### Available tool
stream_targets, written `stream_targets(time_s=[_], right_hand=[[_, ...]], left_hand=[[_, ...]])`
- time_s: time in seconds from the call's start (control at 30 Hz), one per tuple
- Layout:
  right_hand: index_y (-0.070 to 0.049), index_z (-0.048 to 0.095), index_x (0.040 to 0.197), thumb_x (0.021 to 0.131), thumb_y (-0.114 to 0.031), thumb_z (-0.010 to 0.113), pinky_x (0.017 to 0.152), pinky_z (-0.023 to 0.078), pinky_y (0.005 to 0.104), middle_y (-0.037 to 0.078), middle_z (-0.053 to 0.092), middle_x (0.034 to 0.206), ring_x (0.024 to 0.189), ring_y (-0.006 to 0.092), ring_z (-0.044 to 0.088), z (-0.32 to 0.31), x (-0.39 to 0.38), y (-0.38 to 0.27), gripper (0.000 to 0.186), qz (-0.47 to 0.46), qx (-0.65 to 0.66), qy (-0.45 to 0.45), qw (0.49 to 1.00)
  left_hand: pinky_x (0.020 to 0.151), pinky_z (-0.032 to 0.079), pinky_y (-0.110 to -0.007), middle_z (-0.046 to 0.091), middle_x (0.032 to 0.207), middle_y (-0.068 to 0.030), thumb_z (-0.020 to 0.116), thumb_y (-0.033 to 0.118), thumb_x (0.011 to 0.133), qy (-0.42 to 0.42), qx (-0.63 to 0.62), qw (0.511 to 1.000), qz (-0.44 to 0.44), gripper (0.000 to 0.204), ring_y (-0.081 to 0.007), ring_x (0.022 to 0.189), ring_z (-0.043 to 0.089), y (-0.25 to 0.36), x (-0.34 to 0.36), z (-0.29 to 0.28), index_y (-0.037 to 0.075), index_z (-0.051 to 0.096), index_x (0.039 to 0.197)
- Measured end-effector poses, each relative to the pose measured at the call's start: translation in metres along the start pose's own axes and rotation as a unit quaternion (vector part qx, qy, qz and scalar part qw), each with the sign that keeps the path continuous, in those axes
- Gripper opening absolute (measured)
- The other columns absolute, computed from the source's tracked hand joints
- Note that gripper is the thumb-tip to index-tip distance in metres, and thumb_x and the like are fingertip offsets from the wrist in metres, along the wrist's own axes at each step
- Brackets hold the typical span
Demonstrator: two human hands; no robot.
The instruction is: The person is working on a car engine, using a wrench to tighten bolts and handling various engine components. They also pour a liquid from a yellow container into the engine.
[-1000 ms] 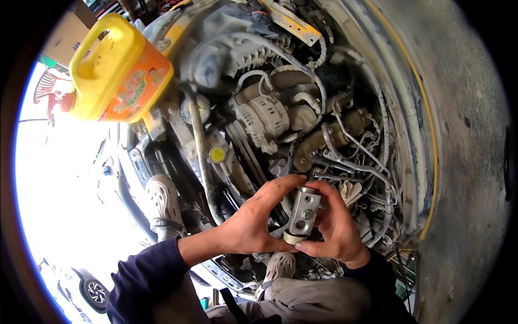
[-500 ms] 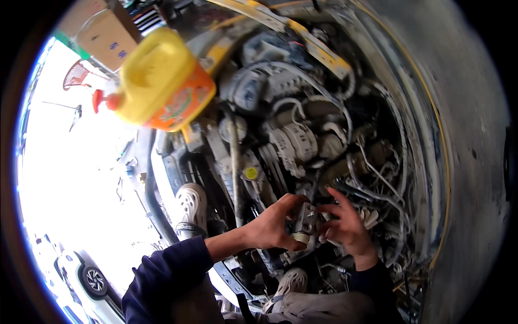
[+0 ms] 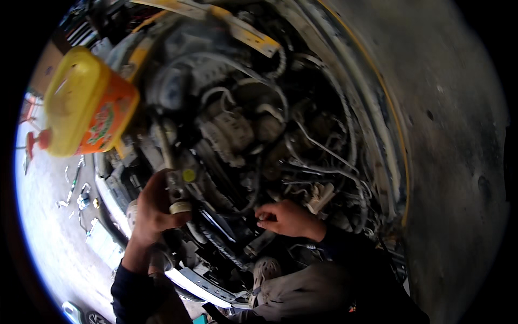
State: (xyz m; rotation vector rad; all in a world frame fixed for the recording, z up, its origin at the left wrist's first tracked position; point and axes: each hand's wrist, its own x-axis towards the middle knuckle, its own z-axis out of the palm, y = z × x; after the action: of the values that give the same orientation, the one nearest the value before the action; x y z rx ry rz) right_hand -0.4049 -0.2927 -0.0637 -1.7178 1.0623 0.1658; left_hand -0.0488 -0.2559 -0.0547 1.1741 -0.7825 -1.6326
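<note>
My left hand (image 3: 157, 206) grips a small silver metal block (image 3: 177, 189) with a pale cap at its lower end, above the left part of the engine bay beside a yellow round cap (image 3: 189, 175). My right hand (image 3: 291, 220) is lower right of the engine's middle, near the hoses, with its fingers curled together; what is between its fingertips is too small and blurred to make out. The engine (image 3: 226, 132) lies below and around both hands, with cables and pipes across it.
A yellow jug (image 3: 73, 97) with an orange label sits at the upper left. My shoe (image 3: 265, 270) and bent leg are low in view. A grey panel (image 3: 442, 135) fills the right. Loose parts (image 3: 83, 197) lie on the pale floor at the left.
My left hand has moved left with the metal block. My right hand has let go of the block and moved apart from it, its fingers now curled. The view has shifted.
</note>
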Motion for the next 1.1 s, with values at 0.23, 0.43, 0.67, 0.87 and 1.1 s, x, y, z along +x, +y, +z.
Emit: stream_targets(time_s=[0.23,0.43,0.67,0.87,1.1], right_hand=[[-0.001,0.058,0.128,0.085,-0.009,0.082,0.065,0.055,0.0375,0.015,0.065,0.109,0.079,0.0247,0.068,0.023,-0.119,0.240,0.050,0.257,-0.003,0.458,0.851],[-0.002,0.052,0.135,0.076,-0.019,0.091,0.080,0.055,0.0398,0.019,0.056,0.122,0.097,0.0267,0.064,0.025,-0.092,0.277,0.072,0.336,-0.023,0.490,0.804],[-0.002,0.064,0.111,0.074,-0.008,0.089,0.076,0.056,0.0372,0.011,0.057,0.119,0.087,0.0228,0.066,0.001,-0.080,0.278,0.045,0.179,-0.084,0.436,0.878],[0.001,0.064,0.101,0.084,0.000,0.079,0.070,0.053,0.0266,0.008,0.072,0.089,0.079,0.0122,0.068,0.002,-0.083,0.236,0.023,0.114,0.183,0.439,0.872],[0.000,0.075,0.106,0.082,0.002,0.080,0.077,0.060,0.0268,0.012,0.074,0.103,0.091,0.0167,0.072,0.001,-0.060,-0.019,0.024,-0.124,0.186,0.340,0.914]], left_hand=[[0.106,0.046,-0.037,0.059,0.122,-0.0127,0.090,0.006,0.055,-0.058,0.096,0.992,-0.061,0.098,-0.0225,0.114,0.061,-0.032,0.002,0.030,-0.008,0.043,0.139],[0.104,0.050,-0.040,0.058,0.125,-0.0155,0.095,0.020,0.059,-0.178,0.207,0.962,-0.011,0.097,-0.0264,0.118,0.060,-0.071,0.004,0.059,-0.006,0.047,0.138],[0.099,0.052,-0.040,0.056,0.126,-0.0161,0.094,0.024,0.060,-0.232,0.279,0.932,0.008,0.095,-0.0296,0.117,0.060,-0.078,0.000,0.078,-0.004,0.049,0.139],[0.106,0.048,-0.042,0.049,0.137,-0.0135,0.092,0.016,0.063,-0.245,0.253,0.936,0.016,0.096,-0.0272,0.127,0.054,-0.071,-0.012,0.071,0.002,0.044,0.146],[0.107,0.047,-0.041,0.048,0.142,-0.0152,0.092,0.015,0.066,-0.234,0.178,0.955,0.046,0.095,-0.0287,0.132,0.051,-0.064,-0.007,0.079,0.003,0.043,0.146]])
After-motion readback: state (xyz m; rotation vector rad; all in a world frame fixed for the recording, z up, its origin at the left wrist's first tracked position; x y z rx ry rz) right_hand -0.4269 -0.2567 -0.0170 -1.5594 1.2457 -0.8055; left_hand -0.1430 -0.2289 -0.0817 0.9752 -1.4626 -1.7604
